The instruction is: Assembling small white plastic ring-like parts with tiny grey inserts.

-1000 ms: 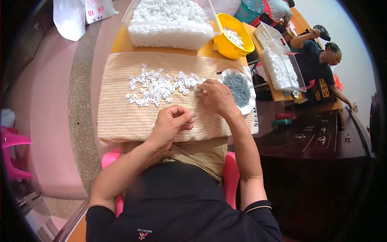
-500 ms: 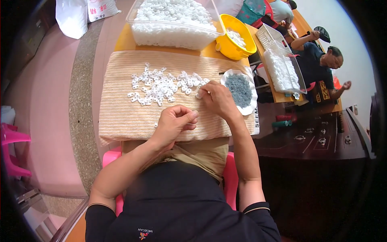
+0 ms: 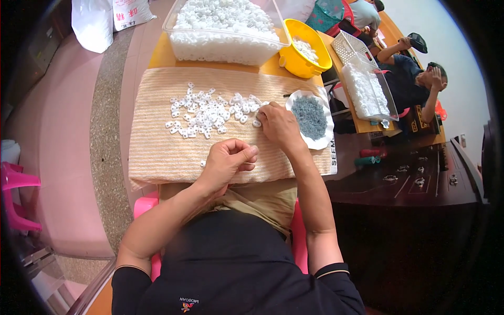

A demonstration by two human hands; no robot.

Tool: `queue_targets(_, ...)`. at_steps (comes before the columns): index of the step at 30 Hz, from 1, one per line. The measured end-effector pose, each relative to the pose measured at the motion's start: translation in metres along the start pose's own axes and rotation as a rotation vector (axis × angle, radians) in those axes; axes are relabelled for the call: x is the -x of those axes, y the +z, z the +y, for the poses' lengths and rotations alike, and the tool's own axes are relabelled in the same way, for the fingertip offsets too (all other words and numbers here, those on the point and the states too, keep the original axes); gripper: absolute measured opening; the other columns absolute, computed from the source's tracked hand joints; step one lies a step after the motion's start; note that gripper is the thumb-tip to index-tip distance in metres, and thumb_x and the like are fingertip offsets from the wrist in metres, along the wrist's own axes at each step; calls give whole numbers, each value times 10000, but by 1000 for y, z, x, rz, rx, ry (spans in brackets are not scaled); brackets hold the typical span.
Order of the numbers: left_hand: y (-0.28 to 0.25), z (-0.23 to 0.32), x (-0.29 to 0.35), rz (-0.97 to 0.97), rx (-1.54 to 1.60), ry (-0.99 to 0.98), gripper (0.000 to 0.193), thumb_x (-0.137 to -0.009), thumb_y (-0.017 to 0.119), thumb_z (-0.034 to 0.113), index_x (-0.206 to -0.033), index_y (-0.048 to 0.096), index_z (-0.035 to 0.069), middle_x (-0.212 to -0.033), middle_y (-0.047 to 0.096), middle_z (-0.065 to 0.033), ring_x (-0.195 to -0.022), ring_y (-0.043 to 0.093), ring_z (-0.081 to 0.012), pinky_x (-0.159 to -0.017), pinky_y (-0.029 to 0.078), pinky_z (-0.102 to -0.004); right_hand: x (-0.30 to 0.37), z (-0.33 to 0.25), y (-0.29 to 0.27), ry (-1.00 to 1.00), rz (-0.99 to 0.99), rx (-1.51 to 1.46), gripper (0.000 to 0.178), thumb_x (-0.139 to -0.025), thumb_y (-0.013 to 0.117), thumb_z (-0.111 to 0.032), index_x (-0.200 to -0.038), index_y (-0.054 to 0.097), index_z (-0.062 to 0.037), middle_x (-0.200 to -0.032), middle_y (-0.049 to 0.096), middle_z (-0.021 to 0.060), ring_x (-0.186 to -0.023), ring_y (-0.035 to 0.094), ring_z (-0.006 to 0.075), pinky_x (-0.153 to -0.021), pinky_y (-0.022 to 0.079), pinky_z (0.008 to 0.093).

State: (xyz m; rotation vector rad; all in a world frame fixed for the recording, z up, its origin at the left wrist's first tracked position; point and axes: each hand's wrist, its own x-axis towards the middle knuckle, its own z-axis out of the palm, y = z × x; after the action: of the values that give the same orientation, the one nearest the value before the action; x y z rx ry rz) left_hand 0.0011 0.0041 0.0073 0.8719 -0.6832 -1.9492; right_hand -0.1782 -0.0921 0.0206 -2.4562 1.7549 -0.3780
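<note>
My left hand (image 3: 229, 163) hovers over the near part of the striped cloth (image 3: 157, 152), thumb pressed to bent fingers; whatever the pinch holds is too small to make out. My right hand (image 3: 279, 125) reaches to the right end of a spread of small white plastic pieces with holes (image 3: 202, 113). Its fingers are drawn together at the cloth and hide what lies between them. One white piece (image 3: 256, 123) lies beside those fingertips. To the right of this hand, a white scalloped dish (image 3: 318, 143) holds a heap of small grey parts (image 3: 308, 115). Another white piece (image 3: 203, 164) lies by my left wrist.
Behind the cloth stand a clear bin (image 3: 220, 47) full of white pieces and a yellow basin (image 3: 323, 62) with more. On the right, another clear bin (image 3: 388, 107) stands on a neighbouring table, where a co-worker (image 3: 404, 79) sits. A dark cabinet (image 3: 399, 184) stands nearer.
My right hand has shifted slightly left and up, with a white piece now showing beside its fingertips. My left hand stays nearly still. The co-worker has raised a hand to the face.
</note>
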Motion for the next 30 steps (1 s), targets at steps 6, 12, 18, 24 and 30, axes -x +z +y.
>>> queue_targets(6,5,2,2,42,34,2,126,-884,689,138,-852,625,34,-801,647,-34,-728,616,-88,-665,544,-231,-1,9,2,-24,8,-76,178,-859,584,-146,-886,652,15,-875,640,214,-867,615,397,-786,481,452)
queue_targets(12,2,1,1,40,59,-20,119,-885,687,131,-853,624,35,-805,645,-37,-723,618,-90,-658,545,-231,1,6,-1,-8,41,-73,154,-866,562,-115,-862,612,30,-877,635,225,-843,591,430,-781,467,463)
queue_targets(18,-3,-3,-3,76,128,106,158,-910,656,128,-1019,605,26,-869,656,-40,-784,631,-93,-710,558,-244,26,-22,-24,-45,3,-497,160,-926,574,-135,-918,608,21,-718,598,129,-650,603,200,-600,491,343)
queue_targets(24,4,2,-1,85,149,123,187,-918,645,126,-1055,620,2,-875,645,-49,-740,623,-110,-703,558,-242,55,-32,-28,107,-399,-1149,207,-962,566,-180,-889,613,8,-731,584,-4,-609,541,54,-520,465,211)
queue_targets(30,0,-2,-2,97,179,96,125,-920,636,107,-983,637,0,-873,650,-49,-748,629,-109,-696,563,-233,72,-42,-22,135,-203,-1034,160,-942,604,-143,-964,632,13,-767,626,7,-607,540,48,-528,475,207)
